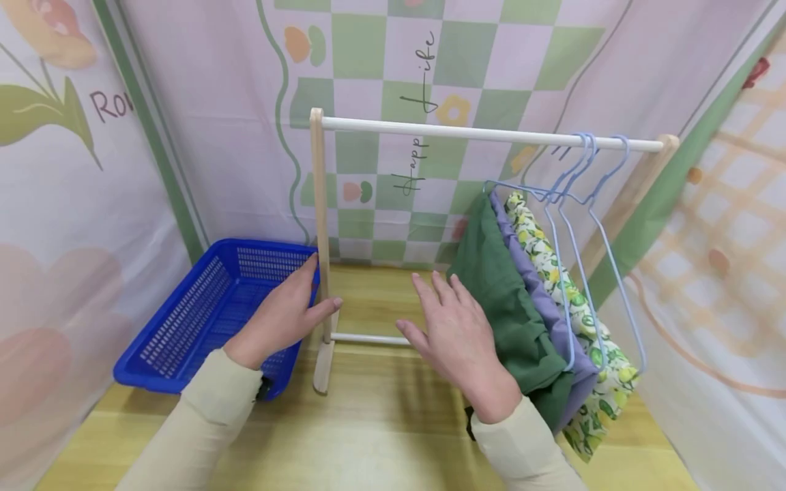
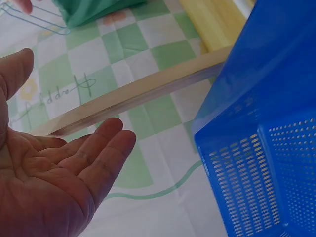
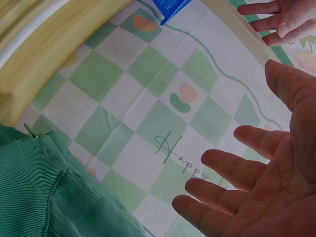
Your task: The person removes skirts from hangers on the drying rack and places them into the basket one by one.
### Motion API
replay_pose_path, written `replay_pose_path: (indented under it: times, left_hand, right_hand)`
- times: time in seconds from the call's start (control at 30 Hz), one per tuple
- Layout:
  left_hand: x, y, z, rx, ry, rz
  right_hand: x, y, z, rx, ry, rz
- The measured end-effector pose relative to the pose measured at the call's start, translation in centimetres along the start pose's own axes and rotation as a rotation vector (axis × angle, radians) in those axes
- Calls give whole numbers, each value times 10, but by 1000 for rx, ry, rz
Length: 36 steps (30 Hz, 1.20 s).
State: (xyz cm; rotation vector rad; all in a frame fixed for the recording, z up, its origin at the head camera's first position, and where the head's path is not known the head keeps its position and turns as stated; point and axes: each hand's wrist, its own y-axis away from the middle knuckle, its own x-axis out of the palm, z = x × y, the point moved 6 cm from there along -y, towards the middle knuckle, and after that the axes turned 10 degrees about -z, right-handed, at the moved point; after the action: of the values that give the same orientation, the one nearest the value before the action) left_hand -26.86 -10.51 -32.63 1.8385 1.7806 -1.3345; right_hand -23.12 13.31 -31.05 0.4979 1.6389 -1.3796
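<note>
My left hand (image 1: 282, 317) is held with fingers extended beside the left post (image 1: 321, 225) of a small garment rack, overlapping the blue plastic basket (image 1: 166, 327) in the head view. Nothing is in its palm in the left wrist view. My right hand (image 1: 457, 334), fingers spread and holding nothing, is just left of a dark green garment (image 1: 491, 273). That garment, a purple garment (image 1: 528, 273) and a lemon-print cloth (image 1: 595, 334) hang on blue hangers (image 1: 604, 239) at the rack's right end. In the right wrist view the green garment (image 3: 74, 187) shows ribbing and a small hook.
The white top rail (image 1: 442, 129) spans two wooden posts, with a lower white bar (image 1: 368, 338) near the wooden table (image 1: 344, 436). Behind stands a printed curtain (image 1: 393, 68) with green checks and lettering. More printed fabric (image 1: 724, 273) encloses the right side.
</note>
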Motion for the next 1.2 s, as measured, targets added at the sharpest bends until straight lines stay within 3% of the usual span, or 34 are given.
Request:
replay_pose_path:
  times: [0.3, 0.87, 1.2]
  left_hand:
    - [5, -6, 3, -9, 68, -29]
    - [3, -24, 8, -47, 67, -206]
    - [2, -27, 10, -82, 52, -258]
  right_hand:
    - [-3, 1, -1, 0, -13, -5]
    - [-13, 2, -2, -5, -25, -58]
    - [-32, 1, -3, -24, -42, -162]
